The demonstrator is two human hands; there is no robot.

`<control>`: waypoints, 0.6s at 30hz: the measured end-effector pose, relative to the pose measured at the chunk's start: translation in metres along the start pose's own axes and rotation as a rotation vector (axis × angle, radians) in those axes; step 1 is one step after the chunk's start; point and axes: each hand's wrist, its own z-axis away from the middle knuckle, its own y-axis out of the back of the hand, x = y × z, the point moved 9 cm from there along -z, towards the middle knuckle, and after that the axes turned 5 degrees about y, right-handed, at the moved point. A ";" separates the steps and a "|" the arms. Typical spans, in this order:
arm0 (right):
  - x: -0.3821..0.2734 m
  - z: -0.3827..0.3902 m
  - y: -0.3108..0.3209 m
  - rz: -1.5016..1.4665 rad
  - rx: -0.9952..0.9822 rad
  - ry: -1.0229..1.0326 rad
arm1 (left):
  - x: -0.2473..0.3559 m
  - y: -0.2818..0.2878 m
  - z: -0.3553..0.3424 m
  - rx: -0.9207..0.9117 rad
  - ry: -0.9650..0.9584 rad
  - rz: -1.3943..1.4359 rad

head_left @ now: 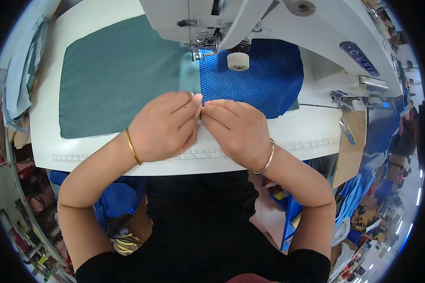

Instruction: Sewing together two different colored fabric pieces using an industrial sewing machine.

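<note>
A flat green fabric panel point(118, 78) lies on the white sewing table, joined along a seam line to a blue mesh fabric piece point(274, 80) on its right. Both my hands meet at the near end of that line. My left hand point(167, 125) pinches the edge of the green fabric, its fingertips touching those of my right hand point(236, 129), which pinches the edge beside the blue mesh. What exactly lies between the fingertips is mostly hidden. Farther along the same line, the presser foot point(196, 55) of the sewing machine point(184, 19) stands over the fabric.
A printed ruler scale point(193, 155) runs along the table's near edge. Small yellow-and-blue thread snips point(347, 131) lie on a brown board at the right. Light blue fabric pieces point(21, 70) hang at the far left. The machine's white handwheel-like knob point(238, 61) sits right of the needle area.
</note>
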 end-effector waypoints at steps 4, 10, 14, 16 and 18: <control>0.011 0.011 -0.002 -0.149 -0.051 -0.059 | -0.005 0.002 0.003 0.054 0.041 -0.009; 0.009 0.022 0.001 -0.156 0.009 -0.031 | -0.043 0.006 0.007 0.067 0.408 0.378; 0.006 0.022 0.000 -0.089 -0.028 0.024 | -0.041 0.006 0.006 0.063 0.389 0.379; 0.004 0.021 0.001 -0.067 -0.028 0.048 | -0.033 0.007 0.006 0.067 0.325 0.293; 0.003 0.020 0.001 -0.050 -0.027 0.069 | -0.024 0.007 0.006 0.070 0.263 0.209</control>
